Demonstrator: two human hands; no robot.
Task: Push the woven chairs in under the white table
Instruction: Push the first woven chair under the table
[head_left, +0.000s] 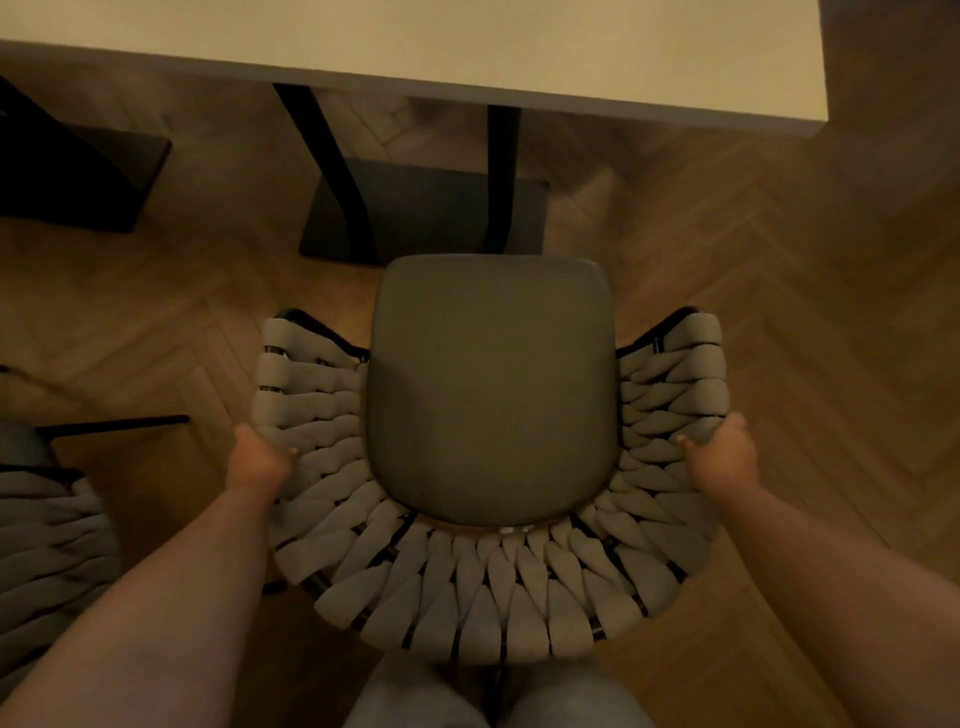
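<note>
A woven chair (488, 587) with a grey padded seat and a curved back of pale woven straps stands directly below me, facing the white table (415, 41) at the top. The seat's front edge stops short of the table edge, just before the table's black pedestal base (426, 208). My left hand (257, 460) grips the left side of the woven back, thumb over the inside. My right hand (719, 454) grips the right side the same way. Both forearms reach forward from the bottom corners.
A second woven chair (47, 540) sits at the left edge, partly cut off. Another black table base (78, 176) lies at the upper left. The floor is herringbone wood (779, 312). My legs (493, 696) stand right behind the chair's back.
</note>
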